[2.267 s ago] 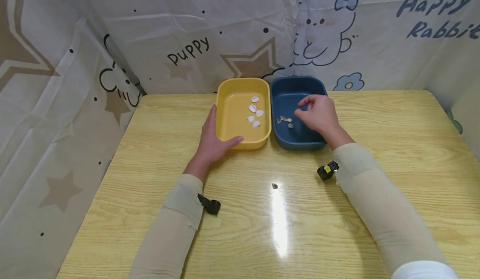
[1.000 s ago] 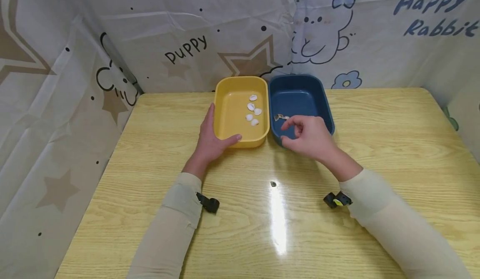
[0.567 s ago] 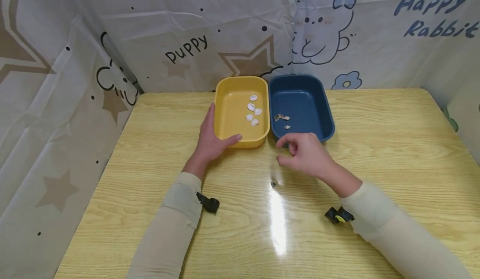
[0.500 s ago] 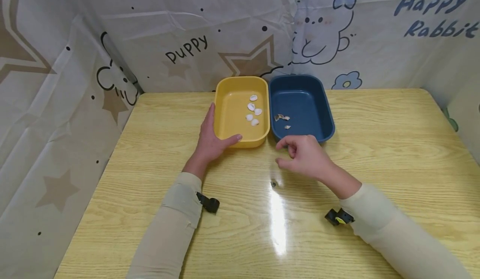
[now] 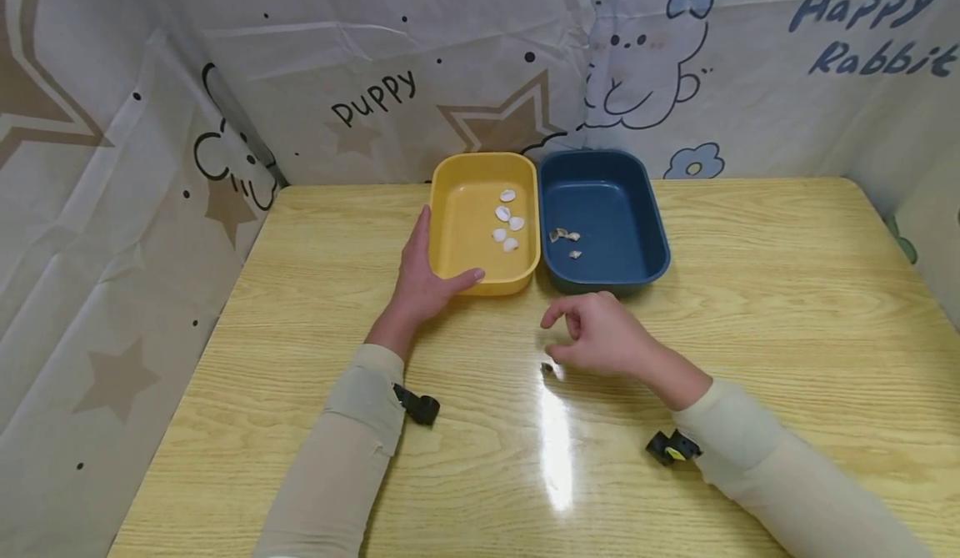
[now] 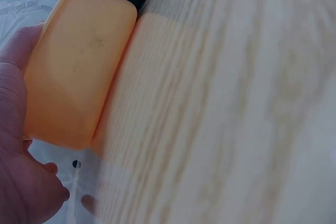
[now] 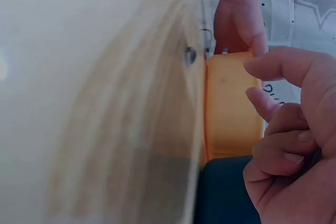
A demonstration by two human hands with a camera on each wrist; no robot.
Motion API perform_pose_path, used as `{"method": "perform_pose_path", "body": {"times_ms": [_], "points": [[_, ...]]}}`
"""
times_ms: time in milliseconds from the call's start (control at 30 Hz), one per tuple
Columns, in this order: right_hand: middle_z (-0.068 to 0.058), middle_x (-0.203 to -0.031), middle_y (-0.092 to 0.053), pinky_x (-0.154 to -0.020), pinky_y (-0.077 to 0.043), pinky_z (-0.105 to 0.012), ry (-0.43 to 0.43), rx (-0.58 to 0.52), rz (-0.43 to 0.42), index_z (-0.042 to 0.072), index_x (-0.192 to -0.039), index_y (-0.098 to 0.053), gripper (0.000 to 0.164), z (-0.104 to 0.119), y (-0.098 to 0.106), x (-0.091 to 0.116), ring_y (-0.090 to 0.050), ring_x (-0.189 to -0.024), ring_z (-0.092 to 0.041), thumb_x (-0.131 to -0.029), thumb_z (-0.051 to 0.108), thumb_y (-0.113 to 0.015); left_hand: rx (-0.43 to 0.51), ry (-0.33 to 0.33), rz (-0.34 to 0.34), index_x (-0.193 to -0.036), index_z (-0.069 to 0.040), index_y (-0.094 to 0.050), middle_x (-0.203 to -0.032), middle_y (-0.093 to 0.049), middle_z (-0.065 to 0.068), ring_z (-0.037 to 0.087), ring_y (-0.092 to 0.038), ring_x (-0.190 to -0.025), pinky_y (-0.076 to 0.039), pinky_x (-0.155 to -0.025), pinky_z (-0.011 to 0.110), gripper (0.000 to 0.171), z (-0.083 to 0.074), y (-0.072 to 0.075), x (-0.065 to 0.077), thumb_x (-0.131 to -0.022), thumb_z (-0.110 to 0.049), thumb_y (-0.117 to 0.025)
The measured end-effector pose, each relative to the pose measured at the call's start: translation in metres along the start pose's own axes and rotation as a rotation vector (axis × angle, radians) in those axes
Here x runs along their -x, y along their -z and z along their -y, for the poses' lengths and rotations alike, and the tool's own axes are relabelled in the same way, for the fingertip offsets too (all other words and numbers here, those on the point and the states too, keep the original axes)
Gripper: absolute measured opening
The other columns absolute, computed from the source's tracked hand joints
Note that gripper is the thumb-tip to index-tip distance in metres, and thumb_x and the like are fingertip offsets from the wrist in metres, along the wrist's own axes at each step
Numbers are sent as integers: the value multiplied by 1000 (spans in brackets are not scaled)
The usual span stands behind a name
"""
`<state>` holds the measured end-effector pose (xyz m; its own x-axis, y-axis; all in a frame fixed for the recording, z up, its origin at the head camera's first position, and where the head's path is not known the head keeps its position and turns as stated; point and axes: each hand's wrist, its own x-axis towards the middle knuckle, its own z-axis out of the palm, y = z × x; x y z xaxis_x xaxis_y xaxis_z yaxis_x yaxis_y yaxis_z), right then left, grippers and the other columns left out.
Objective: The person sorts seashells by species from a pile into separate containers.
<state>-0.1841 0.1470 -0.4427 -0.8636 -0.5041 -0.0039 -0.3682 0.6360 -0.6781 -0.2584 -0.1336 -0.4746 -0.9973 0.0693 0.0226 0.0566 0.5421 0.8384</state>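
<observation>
My left hand [image 5: 422, 281] rests against the near left corner of a yellow tray [image 5: 491, 288], fingers along its side and thumb over its front rim. Several white shells [image 5: 502, 214] lie inside. Beside it stands a blue tray [image 5: 615, 228] with several small brownish shells [image 5: 561, 233]. In front of the blue tray hovers my right hand [image 5: 603, 339], thumb and index finger apart with nothing visible between them; its other fingers are curled. Just below the thumb tip, a small dark shell [image 5: 547, 369] lies on the table, also visible in the right wrist view.
The wooden table [image 5: 315, 291] backs onto a printed cloth [image 5: 315, 57] with cartoon drawings, which also hangs at the left. Both trays stand side by side at the table's far edge. A bright light reflection [image 5: 557, 449] runs along the tabletop below the dark shell.
My right hand has left the blue tray and come down toward the dark shell on the table, thumb and index still apart. My left hand stays at the yellow tray.
</observation>
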Motion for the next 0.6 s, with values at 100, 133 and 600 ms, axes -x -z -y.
{"method": "perform_pose_path", "body": {"times_ms": [100,133,600], "points": [[8,-55,-45,-55,-38,-31,11,17,28,12,-97,-74,24,-3,-5,2,-41,-49,-9,-76,19,-84,-1,1,-1,-161,-35,1,-165,-10,1,25,-19,-144,-21,-115,46,124,0,0,0,-72,-54,-84],[8,-56,-45,-54,-38,-30,13,19,37,12,-96,-74,23,-5,-7,2,-42,-49,-8,-76,19,-84,-3,3,-1,-161,-35,1,-165,-10,1,25,-19,-144,-21,-115,46,124,0,0,0,-72,-55,-84],[11,-53,-46,-55,-41,-29,50,12,111,16,-90,-74,15,-13,-18,7,-45,-50,-6,-77,19,-82,-8,4,-4,-160,-37,2,-165,-10,-1,25,-19,-144,-21,-115,46,125,1,0,-1,-72,-56,-84]]}}
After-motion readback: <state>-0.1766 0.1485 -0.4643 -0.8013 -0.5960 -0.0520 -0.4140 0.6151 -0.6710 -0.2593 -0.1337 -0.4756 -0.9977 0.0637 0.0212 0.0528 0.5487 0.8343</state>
